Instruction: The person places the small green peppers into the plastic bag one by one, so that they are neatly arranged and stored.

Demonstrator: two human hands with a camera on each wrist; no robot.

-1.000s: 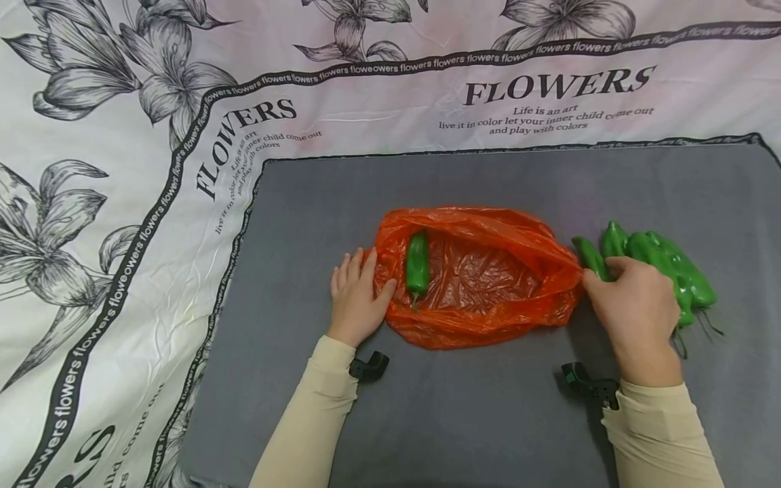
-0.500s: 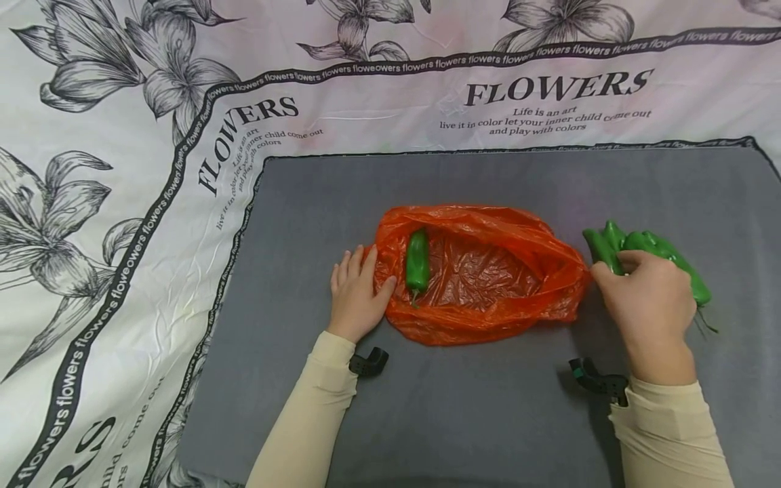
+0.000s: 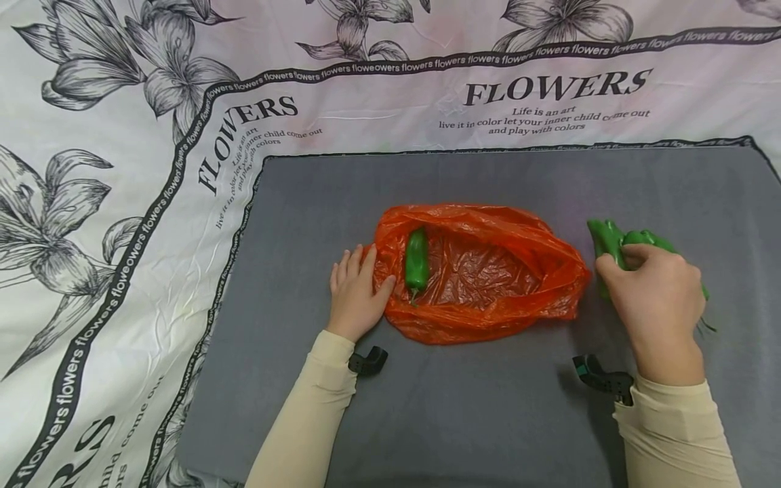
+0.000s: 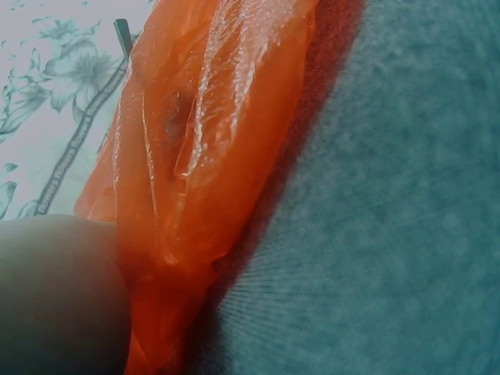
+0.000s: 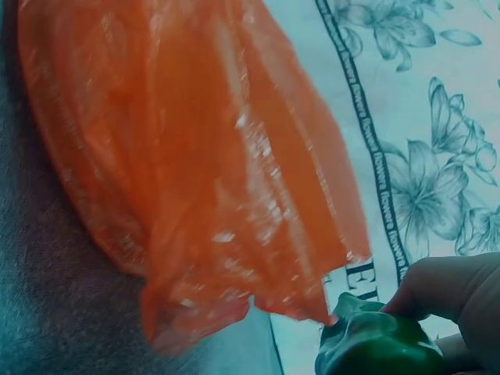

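A red plastic bag (image 3: pixel 482 329) lies on its side on the grey surface, its mouth wide apart. One green pepper (image 3: pixel 417 261) rests inside at the left end. My left hand (image 3: pixel 356 298) lies against the bag's left edge, fingers straight, thumb over the rim. At the right, my right hand (image 3: pixel 659 305) pinches a green pepper (image 5: pixel 375 344) between thumb and finger, just beyond the bag's right end. Several more green peppers (image 3: pixel 649 237) lie beneath and behind that hand, mostly hidden by it.
A grey mat (image 3: pixel 464 420) covers the work area. Around it runs a white cloth (image 3: pixel 366 122) printed with flowers and lettering. A dark wrist camera (image 3: pixel 368 361) sits on the left wrist, another (image 3: pixel 601 379) on the right.
My right hand has moved right, away from the bag's edge and over the peppers, and now pinches one. The left hand and the pepper in the bag stay in place.
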